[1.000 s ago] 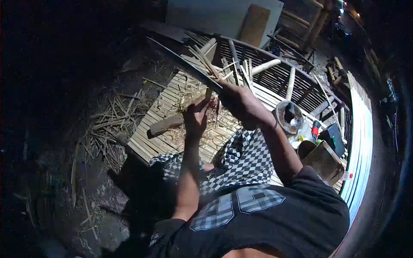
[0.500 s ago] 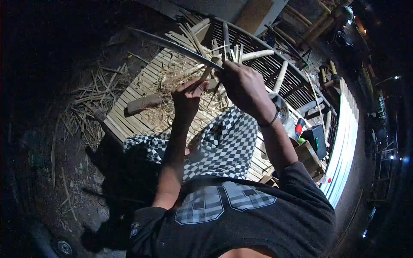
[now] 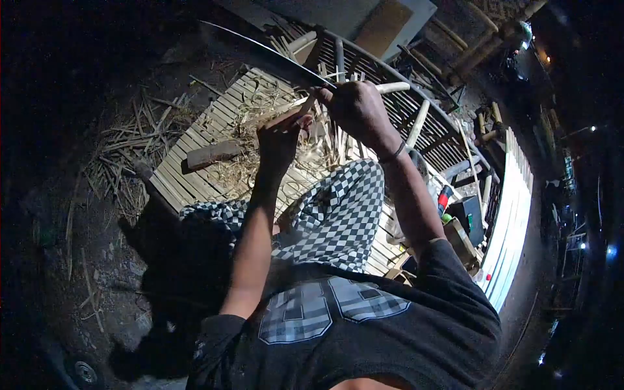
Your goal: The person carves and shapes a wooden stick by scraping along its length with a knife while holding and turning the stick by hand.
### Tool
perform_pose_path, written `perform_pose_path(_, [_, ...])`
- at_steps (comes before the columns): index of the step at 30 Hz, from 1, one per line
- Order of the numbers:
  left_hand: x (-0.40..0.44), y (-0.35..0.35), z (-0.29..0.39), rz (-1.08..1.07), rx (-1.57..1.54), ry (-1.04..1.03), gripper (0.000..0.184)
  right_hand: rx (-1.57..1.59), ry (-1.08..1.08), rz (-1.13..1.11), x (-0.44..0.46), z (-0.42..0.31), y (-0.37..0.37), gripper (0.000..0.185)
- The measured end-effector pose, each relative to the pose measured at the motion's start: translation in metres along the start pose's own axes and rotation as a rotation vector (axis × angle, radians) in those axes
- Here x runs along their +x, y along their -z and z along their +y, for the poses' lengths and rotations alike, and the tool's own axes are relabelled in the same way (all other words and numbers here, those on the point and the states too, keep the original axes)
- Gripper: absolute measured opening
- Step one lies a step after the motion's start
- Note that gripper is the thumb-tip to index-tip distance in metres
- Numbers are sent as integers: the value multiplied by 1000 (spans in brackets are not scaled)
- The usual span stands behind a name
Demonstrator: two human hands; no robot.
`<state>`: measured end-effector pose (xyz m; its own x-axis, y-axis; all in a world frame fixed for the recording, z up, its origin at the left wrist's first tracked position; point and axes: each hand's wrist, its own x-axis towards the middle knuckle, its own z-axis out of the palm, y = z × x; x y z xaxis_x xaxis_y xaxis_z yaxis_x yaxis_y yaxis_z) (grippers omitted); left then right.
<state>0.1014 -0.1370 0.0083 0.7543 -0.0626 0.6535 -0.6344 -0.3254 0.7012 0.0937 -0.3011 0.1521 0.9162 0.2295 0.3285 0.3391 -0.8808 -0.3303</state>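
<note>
Head view, the only one: the left hand (image 3: 278,138) was closed on a narrow strip of pale, bamboo-like material (image 3: 304,108), held up above a slatted, pale bamboo worktop (image 3: 218,125). The right hand (image 3: 362,108) was clenched at the base of a long, dark metal blade with a bright edge (image 3: 273,57); any handle was hidden in the fist. The strip lay between the hands, its long axis slanting from the left hand up and rightward toward the right fist. The blade ran from that fist up and leftward, so strip and blade made a sideways V, narrowing near the blade's base. Left hand nearer, being the one gripping the strip; right fist just beside its upper end. Whether edge and strip touched could not be told. Left of the left hand, a short brown wooden block (image 3: 211,156) lay on the worktop beside curled, straw-coloured shavings (image 3: 242,177); a black-and-white checkered cloth (image 3: 351,208) covered the legs. Against the frame half a second earlier, the right fist and blade sat higher in view, farther from the block, the blade slanting slightly more steeply; the left hand had shifted only a little.
</note>
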Motion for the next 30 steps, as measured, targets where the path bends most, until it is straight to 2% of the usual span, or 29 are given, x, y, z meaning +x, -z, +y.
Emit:
perform_pose_path(1, [2,5,7,12,284,-155,22,-10,-5,-28,3,1,2,58])
perform_pose_path(2, [4,3,12,55,32,34,22,-10,27,-17,6,4,1,62])
perform_pose_path(3, [7,2,13,71,32,25,22,53,37,-1,5,3,2,63])
perform_pose_path(5, [10,-4,5,172,-190,56,24,220,-39,-167,3,2,-1,62])
perform_pose_path(6, [15,-6,-16,78,-475,264,22,254,-21,-218,-1,1,-10,60])
perform_pose_path(7, [19,-5,-24,63,-278,269,19,175,16,-193,-6,-3,-14,60])
perform_pose_path(9, [19,-40,-99,186,-554,357,17,74,23,-165,-12,-1,-32,58])
perform_pose_path(10, [21,-30,-100,118,-584,447,18,93,19,-144,-14,-6,-28,57])
perform_pose_path(11, [23,-21,-80,125,-583,434,18,116,12,-120,-15,-10,-24,57])
perform_pose_path(13, [26,3,-22,-31,-468,409,21,313,-34,-33,-14,-13,-18,52])
perform_pose_path(15, [24,15,-17,-78,-431,408,25,356,-109,-54,-13,-14,-13,51])
perform_pose_path(17, [22,24,-25,-204,-604,253,32,365,-106,-30,-15,-8,-18,51])
perform_pose_path(18, [17,27,-54,-297,-935,282,41,389,-98,-25,-16,-4,-23,51])
perform_pose_path(19, [17,27,-61,-298,-932,281,41,412,-92,-21,-19,-2,-26,51])
perform_pose_path(20, [16,27,-67,-262,-872,350,42,504,-163,-27,-23,-7,-29,50])
perform_pose_path(21, [14,28,-73,-226,-809,420,44,512,-137,-14,-26,-4,-35,49])
perform_pose_path(22, [16,30,-79,-247,-972,389,43,519,-136,-14,-28,-3,-43,49])
perform_pose_path(24, [15,21,-90,-190,-1002,390,39,485,-200,-23,-39,-2,-53,47])
perform_pose_path(25, [17,20,-83,-135,-1037,386,34,528,-158,1,-41,-4,-61,44])
perform_pose_path(26, [16,22,-78,-81,-749,406,20,540,-100,59,-47,-5,-66,43])
perform_pose_path(27, [16,28,-73,-87,-744,415,20,550,-44,116,-52,-6,-69,41])
perform_pose_path(29, [19,42,-59,-218,-298,325,12,525,-105,41,-59,2,-84,38])
perform_pose_path(30, [24,26,-69,-71,-892,485,12,563,-136,72,-65,6,-96,38])
